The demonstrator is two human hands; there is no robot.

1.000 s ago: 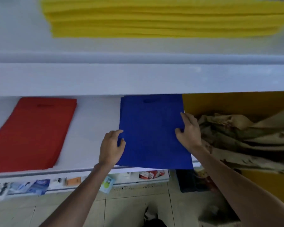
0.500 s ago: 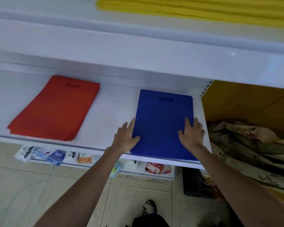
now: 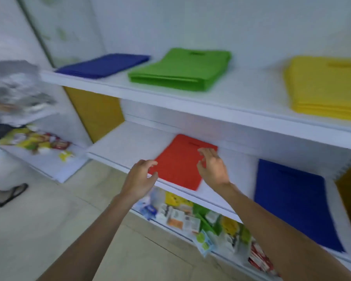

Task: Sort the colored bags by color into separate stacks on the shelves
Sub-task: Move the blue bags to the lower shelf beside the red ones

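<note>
At the red bags (image 3: 178,167), left hand (image 3: 139,179) and right hand (image 3: 213,169) hover, fingers loosely spread, apparently holding nothing.

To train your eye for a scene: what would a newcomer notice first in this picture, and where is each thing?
Bright stacks of bags stand out: on the upper shelf a blue stack, a green stack and a yellow stack, left to right. On the lower shelf lie a red stack and, to its right, a second blue stack. The left hand and right hand reach toward the red stack, holding nothing.
</note>
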